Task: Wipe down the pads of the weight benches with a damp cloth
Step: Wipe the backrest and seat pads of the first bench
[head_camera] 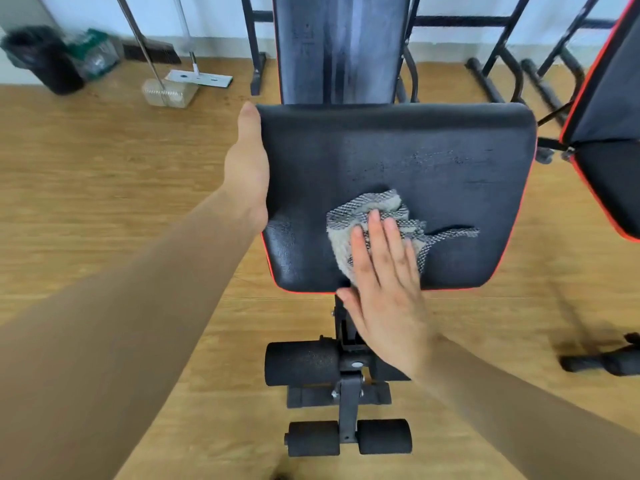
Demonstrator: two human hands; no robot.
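Pressing a grey woven cloth (374, 206) onto the black red-trimmed seat pad (415, 140), the right hand (384, 289) lies flat. The left hand (247, 168) touches the pad's edge, grip unclear, above a tan wooden floor (104, 168).

open floor (104, 202) left of seat pad (398, 140); second bench (609, 133) close on right; backrest (339, 46) rises behind pad.

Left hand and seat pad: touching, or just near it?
Touching. The head view shows the left hand flush against the left edge of the seat pad, with no gap; its fingers are out of sight behind that edge.
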